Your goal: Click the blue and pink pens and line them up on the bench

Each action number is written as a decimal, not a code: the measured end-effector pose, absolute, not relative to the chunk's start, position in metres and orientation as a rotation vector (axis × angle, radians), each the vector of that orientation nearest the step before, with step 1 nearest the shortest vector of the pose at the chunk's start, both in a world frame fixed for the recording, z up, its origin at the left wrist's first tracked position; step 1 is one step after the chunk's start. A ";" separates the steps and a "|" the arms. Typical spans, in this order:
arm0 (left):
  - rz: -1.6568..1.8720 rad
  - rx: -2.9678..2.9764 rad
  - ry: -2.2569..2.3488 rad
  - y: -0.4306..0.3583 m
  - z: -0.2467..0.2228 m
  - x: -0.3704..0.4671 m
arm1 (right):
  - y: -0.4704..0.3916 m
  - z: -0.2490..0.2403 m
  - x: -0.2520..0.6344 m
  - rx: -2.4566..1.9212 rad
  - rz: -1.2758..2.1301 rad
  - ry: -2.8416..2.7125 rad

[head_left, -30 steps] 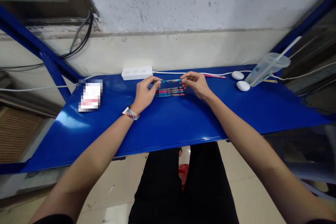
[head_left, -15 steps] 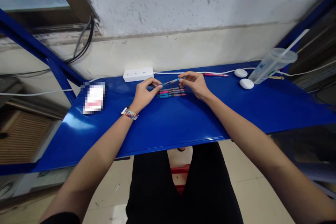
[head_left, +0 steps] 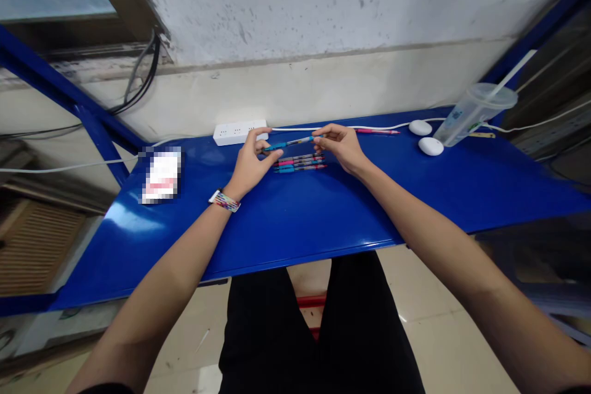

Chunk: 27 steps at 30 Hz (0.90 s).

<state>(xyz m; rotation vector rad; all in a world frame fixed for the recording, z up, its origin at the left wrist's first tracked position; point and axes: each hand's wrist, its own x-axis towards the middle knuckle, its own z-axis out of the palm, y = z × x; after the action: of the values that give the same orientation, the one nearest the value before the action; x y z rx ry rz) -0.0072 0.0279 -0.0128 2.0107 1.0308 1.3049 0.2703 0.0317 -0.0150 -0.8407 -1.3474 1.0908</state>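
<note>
Right hand [head_left: 339, 146]: pinches blue pen [head_left: 295, 142] | left hand [head_left: 253, 163]: thumb and forefinger apart around its other end | clear cup [head_left: 471, 116] — right of grip, straw [head_left: 512, 74] inside

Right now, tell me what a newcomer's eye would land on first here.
Probably the bright blue table spanning the view, then, at its middle, the blue pen pinched at one end by the right hand, its other end at the left hand. Just nearer the person lies a neat row of pens. Off to the right, by the wall, a clear cup with a white straw stands out.
</note>
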 end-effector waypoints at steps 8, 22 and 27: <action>1.256 1.995 1.133 0.025 -0.008 -0.011 | 0.031 -0.015 0.273 -0.786 1.108 -1.348; 1.423 1.821 1.062 0.042 -0.017 -0.016 | 0.037 -0.012 0.281 -0.843 1.202 -1.118; 1.445 1.809 1.056 0.046 -0.020 -0.017 | 0.039 -0.013 0.284 -0.875 1.199 -1.097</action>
<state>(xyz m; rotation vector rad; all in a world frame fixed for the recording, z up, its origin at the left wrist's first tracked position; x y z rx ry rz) -0.0170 0.0457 -0.0204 1.8086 1.0564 1.4453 0.2842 0.0387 -0.0130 -0.8750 -1.0974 1.1988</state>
